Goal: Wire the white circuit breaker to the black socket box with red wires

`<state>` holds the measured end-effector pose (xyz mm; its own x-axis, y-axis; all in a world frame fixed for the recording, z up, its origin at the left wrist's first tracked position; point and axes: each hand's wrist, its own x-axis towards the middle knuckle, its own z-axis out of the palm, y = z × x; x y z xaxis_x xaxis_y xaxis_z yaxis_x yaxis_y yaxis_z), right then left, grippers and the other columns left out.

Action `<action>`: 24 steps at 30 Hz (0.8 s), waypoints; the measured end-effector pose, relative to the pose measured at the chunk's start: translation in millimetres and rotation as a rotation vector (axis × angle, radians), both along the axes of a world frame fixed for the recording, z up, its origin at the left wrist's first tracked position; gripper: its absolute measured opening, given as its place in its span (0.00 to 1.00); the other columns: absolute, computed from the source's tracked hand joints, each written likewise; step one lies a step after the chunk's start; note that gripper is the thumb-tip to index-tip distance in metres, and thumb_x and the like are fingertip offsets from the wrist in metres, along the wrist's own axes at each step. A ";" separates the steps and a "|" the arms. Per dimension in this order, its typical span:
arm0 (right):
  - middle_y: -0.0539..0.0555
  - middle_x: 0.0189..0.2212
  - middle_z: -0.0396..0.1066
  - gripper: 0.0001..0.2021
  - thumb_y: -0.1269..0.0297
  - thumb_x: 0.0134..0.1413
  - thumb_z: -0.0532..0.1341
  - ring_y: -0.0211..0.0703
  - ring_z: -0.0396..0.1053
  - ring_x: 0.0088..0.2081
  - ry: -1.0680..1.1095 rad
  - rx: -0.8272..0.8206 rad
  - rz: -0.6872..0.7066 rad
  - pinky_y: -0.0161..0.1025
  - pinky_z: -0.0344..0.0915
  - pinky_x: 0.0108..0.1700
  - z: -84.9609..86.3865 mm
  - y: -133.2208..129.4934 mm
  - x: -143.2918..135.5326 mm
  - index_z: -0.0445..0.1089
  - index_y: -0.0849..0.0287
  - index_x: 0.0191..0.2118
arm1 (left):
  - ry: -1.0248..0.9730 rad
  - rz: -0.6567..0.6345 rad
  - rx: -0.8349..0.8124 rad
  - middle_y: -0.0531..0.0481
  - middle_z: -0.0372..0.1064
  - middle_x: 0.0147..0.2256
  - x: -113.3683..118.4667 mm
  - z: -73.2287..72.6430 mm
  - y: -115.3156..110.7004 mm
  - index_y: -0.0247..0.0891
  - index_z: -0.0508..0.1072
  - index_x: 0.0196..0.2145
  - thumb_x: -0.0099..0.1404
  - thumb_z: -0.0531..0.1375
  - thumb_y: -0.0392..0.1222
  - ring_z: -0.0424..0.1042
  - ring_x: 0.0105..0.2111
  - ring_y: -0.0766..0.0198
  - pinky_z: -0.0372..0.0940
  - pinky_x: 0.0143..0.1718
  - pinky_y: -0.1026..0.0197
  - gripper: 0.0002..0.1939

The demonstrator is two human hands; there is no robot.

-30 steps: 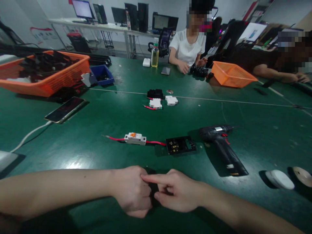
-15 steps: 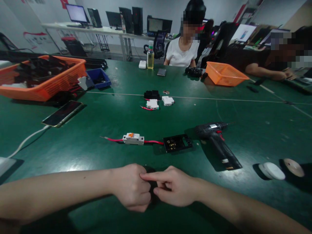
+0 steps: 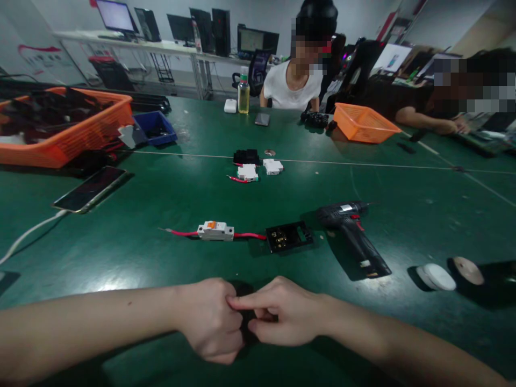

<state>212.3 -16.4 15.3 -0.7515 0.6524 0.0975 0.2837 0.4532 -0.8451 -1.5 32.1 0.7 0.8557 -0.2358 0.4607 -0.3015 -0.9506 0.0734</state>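
My left hand (image 3: 213,321) is closed in a fist near the front of the green table, with nothing showing in it. My right hand (image 3: 284,312) stretches its index finger out to touch the knuckles of that fist; its thumb stands apart below and the other fingers are curled, with no object visible. Beyond the hands lies a white circuit breaker (image 3: 216,230) with an orange switch. A red wire (image 3: 250,235) joins it to a black rectangular housing (image 3: 288,237) with brass parts. A black cordless drill (image 3: 355,236) lies to the right.
Farther back are white modules (image 3: 247,172) and a black block (image 3: 246,156). A phone (image 3: 91,189) on a cable, an orange basket (image 3: 68,145) and a blue bin (image 3: 161,138) lie left. White discs (image 3: 437,277) sit right. Across the table is a person (image 3: 294,86).
The view has shifted a little, so the table items appear slightly farther left. My hands keep the same pose, fingertip against fist.
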 end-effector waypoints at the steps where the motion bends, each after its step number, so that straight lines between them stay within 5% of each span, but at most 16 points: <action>1: 0.44 0.21 0.64 0.28 0.68 0.56 0.59 0.32 0.61 0.22 0.009 0.005 0.004 0.29 0.58 0.27 -1.3 -0.3 0.3 0.64 0.59 0.63 | 0.017 0.003 0.005 0.57 0.57 0.17 -0.4 1.2 -0.6 0.41 0.61 0.21 0.63 0.55 0.39 0.55 0.16 0.67 0.48 0.18 0.58 0.13; 11: 0.43 0.19 0.63 0.28 0.67 0.55 0.57 0.32 0.61 0.20 0.142 0.104 -0.114 0.28 0.59 0.27 -14.2 -2.4 0.4 0.64 0.60 0.63 | 0.071 0.079 -0.007 0.56 0.59 0.17 2.0 -0.9 2.1 0.40 0.61 0.22 0.65 0.52 0.37 0.56 0.16 0.66 0.48 0.21 0.57 0.13; 18: 0.43 0.21 0.66 0.32 0.64 0.55 0.60 0.33 0.64 0.21 0.026 0.073 -0.073 0.29 0.59 0.28 -10.9 -2.3 -1.0 0.58 0.55 0.67 | 0.017 0.157 -0.063 0.57 0.58 0.16 1.9 -6.7 0.1 0.41 0.59 0.22 0.64 0.51 0.37 0.52 0.15 0.67 0.45 0.20 0.57 0.12; 24: 0.40 0.17 0.59 0.34 0.67 0.53 0.59 0.32 0.60 0.19 0.071 0.085 -0.099 0.28 0.56 0.25 -14.4 -2.3 2.5 0.57 0.59 0.67 | 0.041 0.139 -0.055 0.57 0.59 0.17 3.5 -5.7 4.2 0.41 0.60 0.23 0.65 0.50 0.38 0.54 0.15 0.67 0.48 0.21 0.57 0.12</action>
<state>214.8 -18.7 0.9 -0.6732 0.7101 0.2063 0.2717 0.4970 -0.8241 2.0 36.3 -5.0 0.8965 -0.0893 0.4340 -0.1631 -0.9772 0.1358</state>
